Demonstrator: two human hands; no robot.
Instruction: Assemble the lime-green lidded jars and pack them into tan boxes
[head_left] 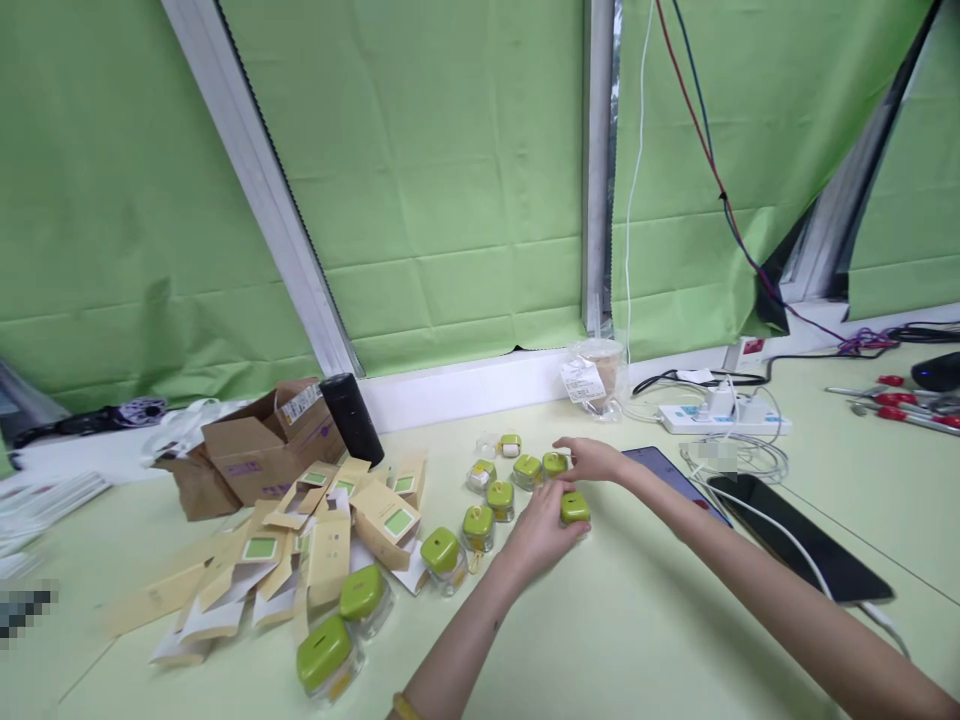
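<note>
The left hand (pixel 541 530) is gripping a small clear jar (pixel 575 508) with a rounded green lid, standing on the pale table (pixel 675 620). The right hand (pixel 594 460) is touching a second jar (pixel 555 463) just behind it, and I cannot tell whether it is gripping.

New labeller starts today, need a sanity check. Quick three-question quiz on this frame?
1. True or false: the black cylinder stands upright beside the open brown carton.
2. The left hand has its grip on: A) a green-lidded jar B) a mug C) a pair of scissors.
3. Short answer: which flat device lies beside the wrist of the right hand?
Key: 1 true; 2 A; 3 the phone.
</note>
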